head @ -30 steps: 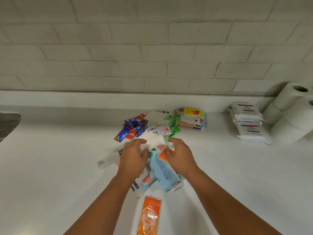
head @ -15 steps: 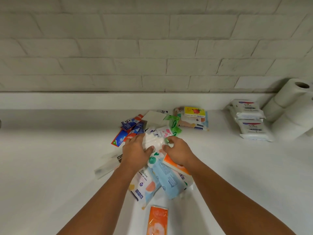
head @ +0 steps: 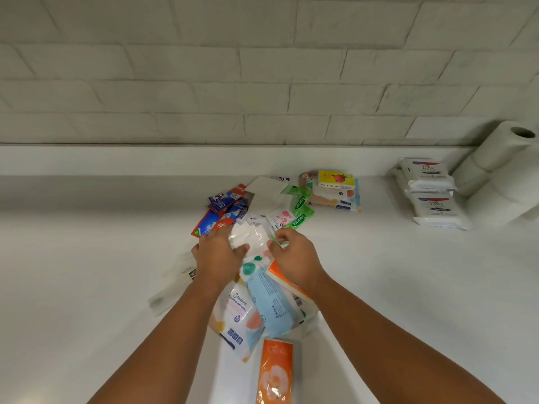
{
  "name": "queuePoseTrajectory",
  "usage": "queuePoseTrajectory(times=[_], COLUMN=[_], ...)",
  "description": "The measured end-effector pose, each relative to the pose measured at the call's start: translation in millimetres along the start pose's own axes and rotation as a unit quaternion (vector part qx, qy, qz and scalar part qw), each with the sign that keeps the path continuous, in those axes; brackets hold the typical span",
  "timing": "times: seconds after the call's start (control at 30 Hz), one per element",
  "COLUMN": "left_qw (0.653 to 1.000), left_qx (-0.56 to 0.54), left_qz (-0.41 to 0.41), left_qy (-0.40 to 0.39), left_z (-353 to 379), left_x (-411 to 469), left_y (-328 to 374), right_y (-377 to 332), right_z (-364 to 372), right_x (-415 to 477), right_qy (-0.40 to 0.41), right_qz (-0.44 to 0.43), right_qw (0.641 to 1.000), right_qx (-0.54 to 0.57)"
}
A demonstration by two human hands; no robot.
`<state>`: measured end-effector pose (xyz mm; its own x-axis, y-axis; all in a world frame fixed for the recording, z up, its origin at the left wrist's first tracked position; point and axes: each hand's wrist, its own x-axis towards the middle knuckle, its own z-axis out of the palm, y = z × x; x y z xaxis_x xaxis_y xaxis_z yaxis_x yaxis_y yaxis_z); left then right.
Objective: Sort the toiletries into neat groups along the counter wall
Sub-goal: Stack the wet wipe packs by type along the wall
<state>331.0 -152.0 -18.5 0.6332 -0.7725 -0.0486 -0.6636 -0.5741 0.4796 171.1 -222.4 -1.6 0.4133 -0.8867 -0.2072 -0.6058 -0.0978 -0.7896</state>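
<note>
A loose heap of toiletry packets lies mid-counter. Both hands reach into it. My left hand [head: 217, 258] and my right hand [head: 294, 258] each grip a side of a clear plastic packet of white tissues [head: 248, 239]. Below them lie a white wet-wipes pack [head: 236, 313], a light-blue wipes pack [head: 272, 301] and an orange-edged pack [head: 287, 282]. An orange packet [head: 275, 371] lies nearest me. Behind the hands are red-and-blue sachets [head: 221, 208], green sachets [head: 300, 211] and a pink-print sachet [head: 281, 217].
A stack of wipes with a yellow strawberry pack [head: 335, 185] sits by the wall ledge. Two white wipe packs [head: 428, 193] lie at the right beside paper rolls [head: 507, 170]. A clear wrapper [head: 175, 284] lies left of my left arm. White brick wall behind.
Both hands moved forward over the heap, from the blue and orange packs to the clear tissue packet, and took hold of it. The view shifted slightly.
</note>
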Motion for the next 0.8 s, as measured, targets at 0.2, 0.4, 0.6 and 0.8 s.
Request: queuePoseTrajectory(times=[0.2, 0.4, 0.6, 0.8], left_qw=[0.992, 0.993, 0.993, 0.989], left_qx=[-0.059, -0.065, -0.094, -0.139], left_qz=[0.052, 0.089, 0.045, -0.023], left_qy=[0.096, -0.031, -0.055, -0.046], left_z=[-15.9, -20.1, -7.6, -14.8], left_x=[-23.4, -64.6, -87.3, -87.0], left_y=[1.9, 9.1, 16.1, 15.7], right_y=[-9.4, -23.8, -18.4, 20.7], right_z=[15.6, 15.9, -5.3, -15.8], right_x=[-5.1, -16.0, -30.3, -55.9], right_qy=[0.036, 0.058, 0.037, -0.025], right_qz=[0.011, 0.07, 0.056, 0.031], right_qw=[0.999, 0.974, 0.981, 0.997], right_qx=[0.025, 0.208, 0.18, -0.072])
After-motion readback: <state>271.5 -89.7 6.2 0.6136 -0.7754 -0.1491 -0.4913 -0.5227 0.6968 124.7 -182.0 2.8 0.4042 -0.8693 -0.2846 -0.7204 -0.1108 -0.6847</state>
